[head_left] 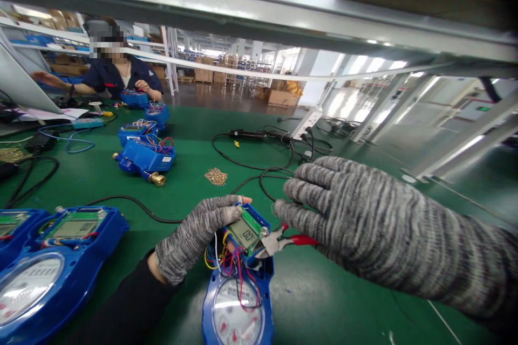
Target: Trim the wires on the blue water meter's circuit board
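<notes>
My left hand [204, 229], in a grey knitted glove with bare fingertips, grips a display circuit board [246, 229] at the upper end of a blue water meter [210, 302]. Red, yellow, white and dark wires [238, 264] hang from the board over the meter's round dial [238, 312]. Wrapped round red-handled cutting pliers [275, 242] is my gloved right hand [335, 210]. The jaws of the pliers touch or nearly touch the lower right corner of the board; whether a wire sits between them I cannot make out.
Two more blue meters [97, 248] lie at the left, and several [148, 156] stand farther back. A pile of small screws [216, 176], a black electric screwdriver [246, 133] with cables and a power strip [307, 123] are on the green table. A co-worker [125, 75] sits opposite. A shelf beam [243, 2] crosses overhead.
</notes>
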The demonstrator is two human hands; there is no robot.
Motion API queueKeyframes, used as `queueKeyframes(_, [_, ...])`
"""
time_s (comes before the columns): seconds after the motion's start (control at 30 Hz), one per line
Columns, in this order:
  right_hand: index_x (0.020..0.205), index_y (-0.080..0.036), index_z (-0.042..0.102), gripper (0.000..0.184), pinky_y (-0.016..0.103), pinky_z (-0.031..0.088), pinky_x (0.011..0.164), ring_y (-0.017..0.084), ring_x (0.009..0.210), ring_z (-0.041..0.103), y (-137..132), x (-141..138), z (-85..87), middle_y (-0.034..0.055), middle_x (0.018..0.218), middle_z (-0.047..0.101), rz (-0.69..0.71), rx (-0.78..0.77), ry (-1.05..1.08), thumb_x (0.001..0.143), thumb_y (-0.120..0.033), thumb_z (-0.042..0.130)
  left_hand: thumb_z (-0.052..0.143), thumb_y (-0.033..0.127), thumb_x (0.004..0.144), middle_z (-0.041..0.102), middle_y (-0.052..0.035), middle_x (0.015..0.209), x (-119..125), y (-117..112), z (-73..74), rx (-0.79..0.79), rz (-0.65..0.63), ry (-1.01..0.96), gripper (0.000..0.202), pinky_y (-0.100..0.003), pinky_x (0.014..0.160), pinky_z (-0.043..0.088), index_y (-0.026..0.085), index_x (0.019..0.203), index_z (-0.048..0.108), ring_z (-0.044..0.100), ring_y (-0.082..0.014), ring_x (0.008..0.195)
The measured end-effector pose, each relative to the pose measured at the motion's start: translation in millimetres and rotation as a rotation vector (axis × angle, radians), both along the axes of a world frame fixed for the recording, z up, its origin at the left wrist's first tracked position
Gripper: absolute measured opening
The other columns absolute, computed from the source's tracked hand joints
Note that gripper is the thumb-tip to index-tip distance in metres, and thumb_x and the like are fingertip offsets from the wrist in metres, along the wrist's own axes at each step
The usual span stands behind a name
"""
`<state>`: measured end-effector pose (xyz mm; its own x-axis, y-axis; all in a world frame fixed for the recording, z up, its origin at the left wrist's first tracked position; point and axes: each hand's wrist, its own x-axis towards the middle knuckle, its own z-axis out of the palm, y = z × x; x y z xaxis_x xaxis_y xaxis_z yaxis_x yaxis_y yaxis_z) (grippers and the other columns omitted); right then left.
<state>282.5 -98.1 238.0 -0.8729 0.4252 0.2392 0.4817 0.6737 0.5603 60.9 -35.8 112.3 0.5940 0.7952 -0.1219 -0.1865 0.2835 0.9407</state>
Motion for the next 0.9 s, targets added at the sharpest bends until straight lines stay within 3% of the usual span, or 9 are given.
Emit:
queueKeyframes(0.27, [0.103,-0.017,0.069,0.019,0.049,0.053,0.077,0.033,0.088,0.059,-0.9,5.5,-2.7,0.0111,0.097,0.064,-0.02,-0.061,-0.045,0.095,-0.008,0.054,0.076,0.035,0.084,0.073,-0.0108,0.119,0.3,-1.2,0.5,-0.016,-0.024,-0.037,0.043,-0.035,0.094,0.054,0.017,0.123,0.071,0.067,-0.0296,0.113])
queueKeyframes(0.5, [0.118,-0.019,0.064,0.026,0.061,0.048,0.092,0.037,0.103,0.058,3.8,13.6,-5.4,0.0123,0.112,0.061,-0.035,-0.128,-0.142,0.103,-0.012,0.044,0.076,0.033,0.083,0.075,-0.0109,0.111,0.2,-1.3,2.5,-0.028,-0.063,-0.042,0.043,-0.034,0.09,0.055,0.017,0.122,0.072,0.069,-0.028,0.108])
queueKeyframes(0.7, [0.13,-0.023,0.062,0.03,0.062,0.047,0.101,0.038,0.122,0.054,5.5,21.6,-6.7,0.0087,0.128,0.06,0.0,-0.158,-0.133,0.102,-0.014,0.054,0.076,0.033,0.082,0.075,-0.0082,0.099,0.3,-3.8,10.3,-0.029,-0.066,-0.031,0.04,-0.033,0.089,0.055,0.018,0.119,0.073,0.071,-0.0244,0.098])
queueKeyframes(0.8, [0.123,-0.027,0.066,0.027,0.056,0.049,0.104,0.033,0.123,0.055,6.0,21.0,-4.9,0.0031,0.128,0.062,0.003,-0.17,-0.023,0.099,-0.015,0.061,0.078,0.032,0.079,0.075,-0.0075,0.092,0.5,-5.2,13.1,-0.021,-0.032,-0.03,0.037,-0.032,0.088,0.054,0.017,0.113,0.076,0.07,-0.0233,0.093])
queueKeyframes(0.9, [0.12,-0.027,0.068,0.026,0.056,0.049,0.105,0.033,0.124,0.055,6.4,17.5,-1.8,0.0022,0.129,0.061,0.001,-0.196,-0.002,0.099,-0.015,0.06,0.078,0.033,0.08,0.074,-0.0065,0.091,0.5,-5.4,11.9,-0.015,-0.054,-0.048,0.035,-0.033,0.086,0.054,0.018,0.112,0.077,0.068,-0.0178,0.076])
